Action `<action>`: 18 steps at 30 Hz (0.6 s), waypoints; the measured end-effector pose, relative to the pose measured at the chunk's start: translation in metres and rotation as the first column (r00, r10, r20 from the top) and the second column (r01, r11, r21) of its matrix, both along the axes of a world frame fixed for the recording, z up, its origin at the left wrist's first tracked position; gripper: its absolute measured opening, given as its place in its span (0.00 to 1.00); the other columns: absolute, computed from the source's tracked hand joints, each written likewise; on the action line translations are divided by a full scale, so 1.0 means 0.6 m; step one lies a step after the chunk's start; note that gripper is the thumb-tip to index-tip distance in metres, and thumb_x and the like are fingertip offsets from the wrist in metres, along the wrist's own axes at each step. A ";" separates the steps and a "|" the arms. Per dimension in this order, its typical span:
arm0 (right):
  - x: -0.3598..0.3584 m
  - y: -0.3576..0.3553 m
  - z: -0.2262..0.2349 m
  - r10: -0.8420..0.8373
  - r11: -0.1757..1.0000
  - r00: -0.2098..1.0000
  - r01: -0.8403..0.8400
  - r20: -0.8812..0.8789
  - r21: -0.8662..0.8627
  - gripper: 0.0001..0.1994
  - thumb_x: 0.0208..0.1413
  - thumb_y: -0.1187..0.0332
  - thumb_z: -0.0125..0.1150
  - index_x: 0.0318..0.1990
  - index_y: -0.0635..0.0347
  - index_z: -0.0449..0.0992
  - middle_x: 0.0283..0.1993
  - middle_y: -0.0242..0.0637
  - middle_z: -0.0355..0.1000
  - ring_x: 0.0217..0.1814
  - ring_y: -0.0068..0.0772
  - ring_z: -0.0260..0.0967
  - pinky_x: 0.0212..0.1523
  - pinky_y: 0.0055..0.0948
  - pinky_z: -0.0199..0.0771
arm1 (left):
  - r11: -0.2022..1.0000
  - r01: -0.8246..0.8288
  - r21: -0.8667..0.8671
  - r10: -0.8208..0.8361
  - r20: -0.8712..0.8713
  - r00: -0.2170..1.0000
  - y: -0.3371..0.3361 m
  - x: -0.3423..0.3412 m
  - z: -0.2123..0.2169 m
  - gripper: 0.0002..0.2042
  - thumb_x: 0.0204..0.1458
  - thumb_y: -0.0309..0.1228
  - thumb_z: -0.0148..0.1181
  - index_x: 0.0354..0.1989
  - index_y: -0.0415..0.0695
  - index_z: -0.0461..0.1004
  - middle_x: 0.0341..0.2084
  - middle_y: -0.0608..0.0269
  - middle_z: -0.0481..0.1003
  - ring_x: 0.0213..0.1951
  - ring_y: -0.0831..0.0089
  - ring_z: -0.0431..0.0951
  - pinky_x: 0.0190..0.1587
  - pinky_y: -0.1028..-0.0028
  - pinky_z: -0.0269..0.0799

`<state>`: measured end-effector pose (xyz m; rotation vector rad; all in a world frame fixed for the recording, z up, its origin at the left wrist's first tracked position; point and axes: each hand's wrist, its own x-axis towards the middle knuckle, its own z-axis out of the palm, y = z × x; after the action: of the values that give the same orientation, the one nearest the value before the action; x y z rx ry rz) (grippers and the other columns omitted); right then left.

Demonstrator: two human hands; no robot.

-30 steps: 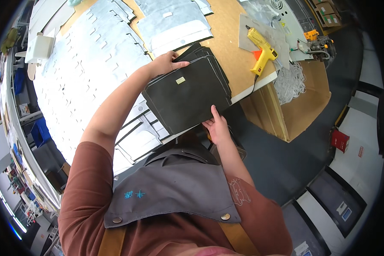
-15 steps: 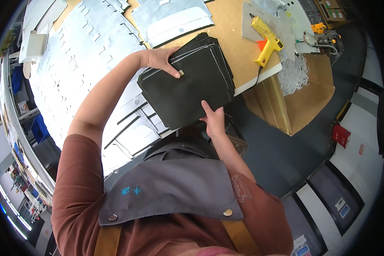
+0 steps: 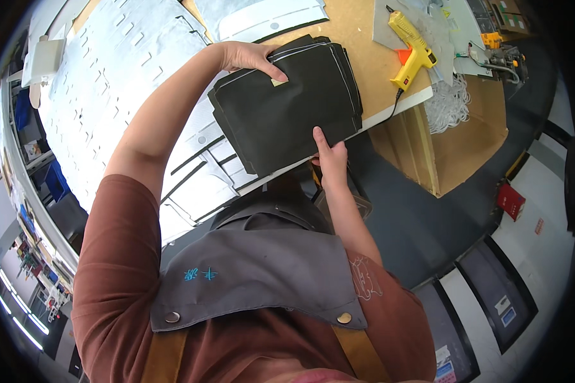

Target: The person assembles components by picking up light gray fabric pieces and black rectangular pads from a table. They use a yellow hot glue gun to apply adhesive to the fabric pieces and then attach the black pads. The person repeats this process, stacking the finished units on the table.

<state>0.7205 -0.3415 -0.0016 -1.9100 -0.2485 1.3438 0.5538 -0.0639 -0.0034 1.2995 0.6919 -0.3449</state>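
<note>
Black stack [image 3: 287, 105], one, in two hands [image 3: 248, 56] [image 3: 332, 159]

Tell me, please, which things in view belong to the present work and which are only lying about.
Likely in the work:
stack of black sheets
left hand and right hand, both holding it

Likely just lying about:
yellow glue gun
cardboard box with white cords
red box
white sheets, role unclear

The stack of panels [image 3: 291, 108] is at the near edge of the bench [image 3: 358, 57], with the left hand [image 3: 252, 59] at its far-left side and the right hand [image 3: 332, 159] at its near side. Flat sheets [image 3: 121, 76] lie to its left; rightward, a glue gun [image 3: 415, 56] lies on the bench, and beyond, a carton [image 3: 469, 159] holds cords [image 3: 450, 110]
</note>
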 end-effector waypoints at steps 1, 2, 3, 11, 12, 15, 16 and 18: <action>0.001 0.001 0.003 0.022 1.000 1.000 -0.022 0.001 -0.009 0.30 0.54 0.44 0.70 0.49 0.63 0.73 0.40 0.32 0.76 0.32 0.20 0.73 0.28 0.21 0.70 | 0.995 0.011 0.101 -0.011 -0.007 1.000 -0.002 -0.004 0.003 0.48 0.43 0.51 0.75 0.71 0.43 0.58 0.60 0.51 0.71 0.61 0.63 0.71 0.64 0.67 0.67; 0.002 0.002 0.004 0.039 0.999 0.999 -0.039 0.002 -0.019 0.30 0.54 0.43 0.69 0.49 0.61 0.73 0.41 0.31 0.76 0.34 0.19 0.73 0.29 0.21 0.70 | 0.980 0.028 0.199 -0.026 -0.013 1.000 -0.005 -0.006 0.014 0.47 0.45 0.52 0.73 0.71 0.43 0.58 0.60 0.50 0.70 0.61 0.62 0.70 0.64 0.66 0.66; 0.004 0.002 0.005 0.046 0.999 0.999 -0.046 -0.005 -0.022 0.30 0.54 0.43 0.69 0.49 0.60 0.73 0.41 0.31 0.76 0.33 0.20 0.74 0.29 0.21 0.70 | 0.954 0.043 0.296 -0.038 -0.021 0.999 -0.010 -0.009 0.025 0.46 0.47 0.53 0.71 0.71 0.43 0.57 0.61 0.49 0.69 0.62 0.60 0.70 0.64 0.66 0.66; 0.003 0.011 0.013 0.013 1.000 1.000 -0.013 -0.012 0.001 0.29 0.52 0.45 0.72 0.46 0.65 0.77 0.38 0.34 0.77 0.29 0.24 0.74 0.26 0.22 0.70 | 0.204 0.041 0.978 -0.066 -0.028 0.997 -0.201 -0.109 0.052 0.38 0.60 0.51 0.54 0.75 0.48 0.50 0.74 0.55 0.51 0.74 0.59 0.52 0.73 0.52 0.47; 0.004 0.012 0.017 0.039 0.999 0.999 -0.039 -0.022 -0.004 0.29 0.53 0.45 0.71 0.47 0.65 0.77 0.39 0.33 0.77 0.29 0.24 0.75 0.26 0.22 0.70 | 0.222 0.110 0.969 -0.114 -0.086 0.990 -0.235 -0.123 0.030 0.39 0.60 0.54 0.51 0.75 0.46 0.50 0.74 0.53 0.50 0.74 0.56 0.51 0.73 0.53 0.46; 0.005 0.009 0.011 0.020 0.998 1.000 -0.019 -0.019 0.058 0.29 0.53 0.44 0.71 0.47 0.64 0.77 0.39 0.33 0.77 0.29 0.24 0.75 0.26 0.21 0.68 | 0.287 0.193 0.938 -0.194 -0.140 0.971 -0.331 -0.156 0.016 0.43 0.60 0.58 0.48 0.75 0.40 0.48 0.74 0.49 0.48 0.75 0.55 0.48 0.75 0.55 0.43; 0.006 0.009 0.012 0.042 0.998 0.999 -0.042 -0.003 0.037 0.30 0.53 0.43 0.70 0.47 0.63 0.76 0.39 0.32 0.77 0.29 0.24 0.75 0.27 0.22 0.68 | 0.310 0.205 0.928 -0.211 -0.143 0.967 -0.360 -0.171 0.017 0.43 0.60 0.58 0.48 0.75 0.40 0.48 0.75 0.49 0.48 0.75 0.55 0.48 0.75 0.56 0.42; 0.004 0.010 0.014 0.093 0.996 0.996 -0.093 0.016 -0.004 0.31 0.53 0.39 0.68 0.48 0.61 0.75 0.39 0.31 0.77 0.30 0.25 0.75 0.29 0.23 0.67 | 0.366 0.248 0.897 -0.246 -0.164 0.955 -0.414 -0.201 0.024 0.41 0.62 0.58 0.45 0.75 0.40 0.47 0.75 0.51 0.47 0.75 0.57 0.48 0.75 0.57 0.43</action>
<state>0.7229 -0.3356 0.0069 -1.9334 -0.3476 1.3901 0.4331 -0.3123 0.0112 2.5191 0.6973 -0.1850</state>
